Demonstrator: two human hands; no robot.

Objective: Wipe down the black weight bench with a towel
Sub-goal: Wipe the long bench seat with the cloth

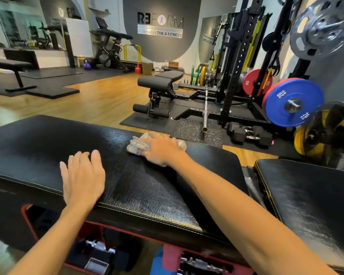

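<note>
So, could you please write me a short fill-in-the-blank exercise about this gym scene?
1. The right hand presses a ____ onto the bench.
2. The left hand lies ____ on the bench, holding nothing.
3. The blue weight plate is marked ____ kg.

Missing words: towel; flat; 20

black weight bench [147,187] | on pad: crumpled towel [136,145] (far edge), both hands resting

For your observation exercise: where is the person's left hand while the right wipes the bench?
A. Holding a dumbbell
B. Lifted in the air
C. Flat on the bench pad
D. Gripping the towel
C: the left hand lies flat, fingers straight, on the bench, while the right hand presses the towel.
</note>
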